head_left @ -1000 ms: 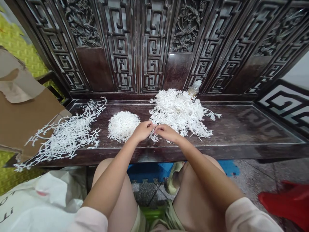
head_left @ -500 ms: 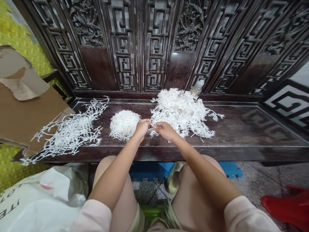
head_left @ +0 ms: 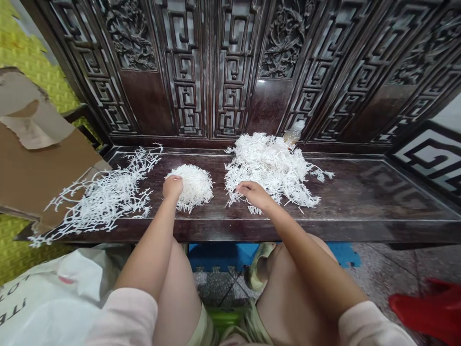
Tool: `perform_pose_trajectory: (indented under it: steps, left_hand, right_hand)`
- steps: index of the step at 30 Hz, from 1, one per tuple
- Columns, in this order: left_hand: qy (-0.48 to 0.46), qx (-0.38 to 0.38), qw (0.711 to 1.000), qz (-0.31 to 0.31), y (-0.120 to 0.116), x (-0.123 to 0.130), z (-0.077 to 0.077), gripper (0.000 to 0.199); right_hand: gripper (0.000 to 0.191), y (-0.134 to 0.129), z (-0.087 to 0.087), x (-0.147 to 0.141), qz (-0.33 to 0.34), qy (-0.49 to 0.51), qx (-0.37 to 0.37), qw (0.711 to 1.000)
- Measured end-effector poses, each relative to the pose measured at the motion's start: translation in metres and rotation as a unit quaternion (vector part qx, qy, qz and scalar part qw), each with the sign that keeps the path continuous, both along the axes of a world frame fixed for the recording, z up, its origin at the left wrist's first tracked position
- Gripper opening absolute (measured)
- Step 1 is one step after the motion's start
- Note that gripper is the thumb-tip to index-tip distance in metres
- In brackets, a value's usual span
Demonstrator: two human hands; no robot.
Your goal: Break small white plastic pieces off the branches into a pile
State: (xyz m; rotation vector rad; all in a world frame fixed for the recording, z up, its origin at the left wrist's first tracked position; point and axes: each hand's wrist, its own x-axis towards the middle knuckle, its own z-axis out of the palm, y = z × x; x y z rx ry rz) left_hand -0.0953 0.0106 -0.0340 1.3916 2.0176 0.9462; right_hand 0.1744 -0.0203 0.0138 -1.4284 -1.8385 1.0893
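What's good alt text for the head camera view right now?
Left hand at a small white pile, right hand at a larger one, on a dark bench; branching white strands lie at left.

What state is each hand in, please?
Left hand: curled at the small white pile; contents hidden.
Right hand: curled at the large white pile; hold unclear.

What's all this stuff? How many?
Big heap: 1, white, on bench
Round pile: 1, white, beside heap
Twiggy pile: 1, white, left
Bench: 1, brown, middle
Bottle: 1, clear, behind heap
Cardboard: 1, brown, left
Bag: 1, white, lower left
Mat: 1, yellow, left
Other mat: 1, blue, below bench
Red thing: 1, red, lower right
Green thing: 1, green, bottom
Shoe: 1, pale, below bench
Legs: 2, bare, bottom
Left hand: 1, at round pile
Right hand: 1, at heap
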Motion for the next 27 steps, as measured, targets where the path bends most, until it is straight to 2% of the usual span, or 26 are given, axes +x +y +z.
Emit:
perform_pose_trajectory:
  steps: [4,7,8,9,11,12,14,16,19,23,27]
  left_hand:
    - [0.073,-0.048,0.993,0.081,0.008,0.021,-0.008,0.027]
    - [0.153,-0.036,0.982,0.108,0.01,0.038,-0.002,0.032]
    - [0.158,-0.027,0.982,0.099,0.009,0.043,0.002,0.031]
    - [0.136,-0.018,0.988,0.071,0.008,0.049,0.006,0.029]
    - [0.031,-0.017,0.998,-0.045,0.002,0.065,0.015,0.033]
    - [-0.034,-0.023,0.992,-0.118,-0.002,0.073,0.019,0.039]
    - [-0.132,-0.027,0.962,-0.238,-0.011,0.091,0.026,0.049]
    - [-0.155,-0.017,0.939,-0.306,-0.019,0.106,0.032,0.049]
    - [-0.148,-0.003,0.931,-0.334,-0.027,0.115,0.036,0.045]
    - [-0.164,0.005,0.931,-0.326,-0.029,0.114,0.034,0.044]
    - [-0.112,0.007,0.939,-0.325,-0.026,0.114,0.034,0.044]
  right_hand:
    - [0.023,0.003,-0.001,-0.004,0.001,0.013,0.009,1.0]
    - [0.023,0.004,-0.004,-0.006,-0.012,0.01,0.013,1.0]
    - [0.023,0.004,-0.005,-0.006,-0.017,0.007,0.014,1.0]
    - [0.023,0.005,-0.006,-0.006,-0.02,0.005,0.014,1.0]
    - [0.024,0.006,-0.008,-0.006,-0.02,0.001,0.012,1.0]
    - [0.025,0.006,-0.008,-0.006,-0.021,0.0,0.014,1.0]
    - [0.025,0.007,-0.008,-0.006,-0.024,-0.001,0.02,1.0]
    - [0.025,0.007,-0.008,-0.006,-0.029,0.002,0.024,0.999]
    - [0.026,0.005,-0.006,-0.006,-0.036,0.009,0.021,0.999]
    - [0.033,0.003,-0.004,-0.006,-0.022,0.027,0.006,0.999]
    - [0.033,0.001,-0.002,-0.012,-0.028,0.034,0.007,0.999]
